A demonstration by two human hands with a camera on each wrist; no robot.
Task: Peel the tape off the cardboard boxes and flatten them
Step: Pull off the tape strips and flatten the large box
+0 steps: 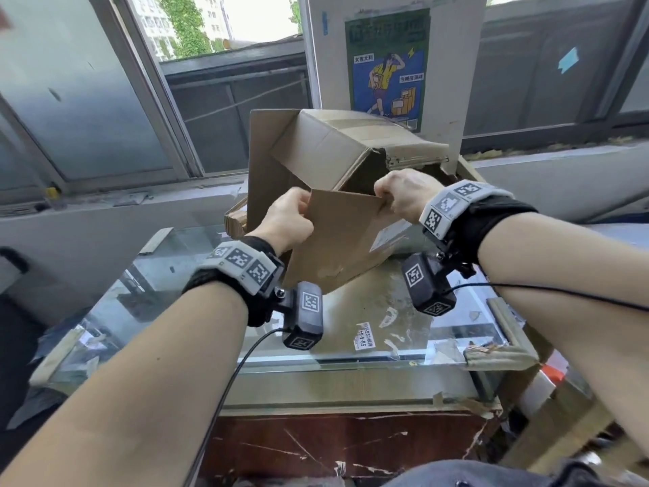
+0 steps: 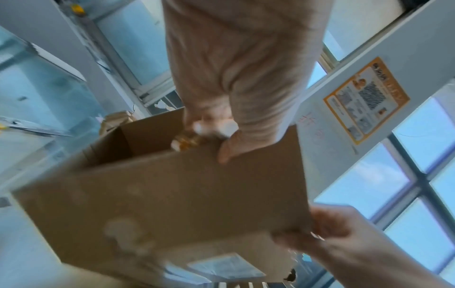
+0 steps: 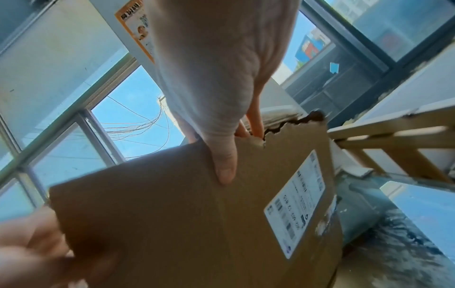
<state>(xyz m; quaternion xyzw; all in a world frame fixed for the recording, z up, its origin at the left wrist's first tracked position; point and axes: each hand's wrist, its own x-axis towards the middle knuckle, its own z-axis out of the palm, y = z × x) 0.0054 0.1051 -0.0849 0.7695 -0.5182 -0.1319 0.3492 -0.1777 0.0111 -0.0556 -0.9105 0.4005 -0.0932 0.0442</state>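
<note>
1. My left hand (image 1: 288,219) has its grip closed on the left end of the near flap (image 1: 342,237), thumb on the outer face and fingers curled behind the top edge.
2. My right hand (image 1: 404,195) pinches the same edge at its right end, beside a ragged tear (image 3: 290,124).
3. The flap's long axis runs straight between my two hands, so both are equally near.
4. The flap belongs to the cardboard box (image 1: 337,184), tilted on the desk (image 1: 351,349) just beyond my hands, its open mouth facing me.
5. Tape (image 1: 354,124) still runs across the far face.
6. Judgement: flattening requires drawing the flap toward me and down.
</note>
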